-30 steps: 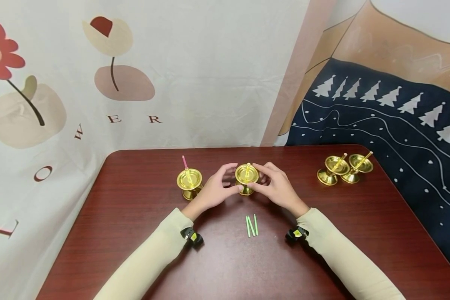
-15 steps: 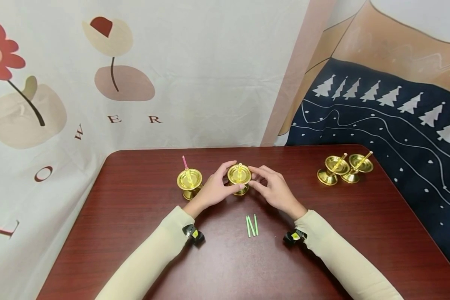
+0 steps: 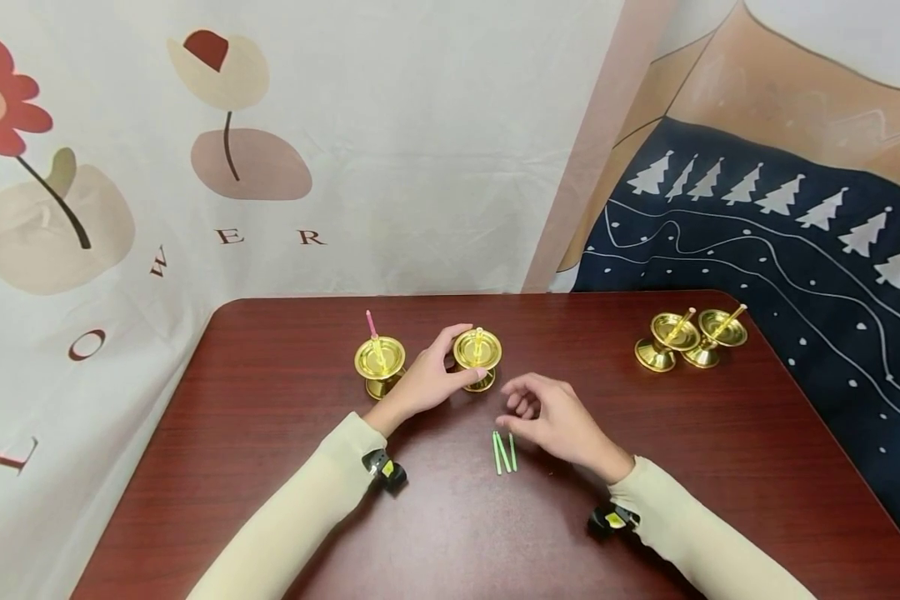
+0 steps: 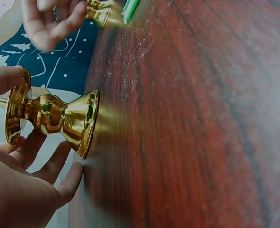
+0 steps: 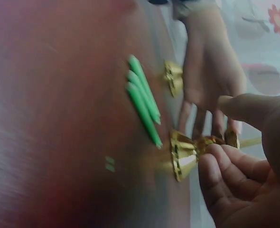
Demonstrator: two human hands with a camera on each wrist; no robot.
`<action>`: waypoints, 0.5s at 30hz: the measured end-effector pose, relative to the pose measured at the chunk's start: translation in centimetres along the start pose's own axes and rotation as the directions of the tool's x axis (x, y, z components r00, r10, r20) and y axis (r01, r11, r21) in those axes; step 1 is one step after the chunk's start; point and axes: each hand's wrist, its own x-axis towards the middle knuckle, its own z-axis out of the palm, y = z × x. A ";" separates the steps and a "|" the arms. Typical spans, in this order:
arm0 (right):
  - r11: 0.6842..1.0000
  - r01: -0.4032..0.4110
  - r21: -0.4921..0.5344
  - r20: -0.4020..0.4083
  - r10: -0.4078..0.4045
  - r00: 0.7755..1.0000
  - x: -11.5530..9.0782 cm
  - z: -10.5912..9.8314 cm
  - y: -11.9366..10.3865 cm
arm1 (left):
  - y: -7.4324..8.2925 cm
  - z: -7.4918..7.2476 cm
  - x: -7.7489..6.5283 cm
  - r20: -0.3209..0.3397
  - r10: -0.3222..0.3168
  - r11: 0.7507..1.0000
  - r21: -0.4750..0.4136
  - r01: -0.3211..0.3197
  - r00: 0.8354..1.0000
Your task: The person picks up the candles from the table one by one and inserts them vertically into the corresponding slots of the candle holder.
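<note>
My left hand [image 3: 429, 382] holds a brass candlestick [image 3: 477, 352], thumb in front and fingers around its far side. It stands upright on the table with a thin gold stick rising from its dish. In the left wrist view the thumb lies at the dish rim of the candlestick [image 4: 50, 114]. My right hand [image 3: 558, 418] is off to the right, apart from the candlestick, with loosely curled fingers and nothing in them. Its thumb is just above three thin green candles [image 3: 503, 454] lying on the table.
Left of my left hand stands another candlestick [image 3: 380, 360] bearing a pink candle [image 3: 371, 323]. Two more candlesticks, a nearer one [image 3: 656, 357] and one behind it [image 3: 722, 327], stand together at the back right. Printed cloth [image 3: 420, 167] hangs behind the table [image 3: 285, 417].
Both hands moved the candlestick a little to the left. My right hand then let go of it and came back toward me, close to the green candles. My left hand stays on the candlestick.
</note>
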 end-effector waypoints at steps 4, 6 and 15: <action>0.996 0.046 -0.080 0.055 -0.041 0.998 -1.5 0.9 -0.1 | 0.1 -0.2 -0.2 0.004 -0.004 1.000 0.007 0.004 1.000; 0.991 0.063 -0.119 0.072 -0.055 0.996 -2.0 1.4 -0.1 | 0.1 -0.3 -0.3 0.008 -0.009 1.000 0.010 0.009 1.000; 0.962 0.169 -0.216 0.050 -0.162 0.986 -3.1 2.9 0.4 | 0.1 -0.5 -0.6 0.016 -0.015 1.000 -0.001 0.015 1.000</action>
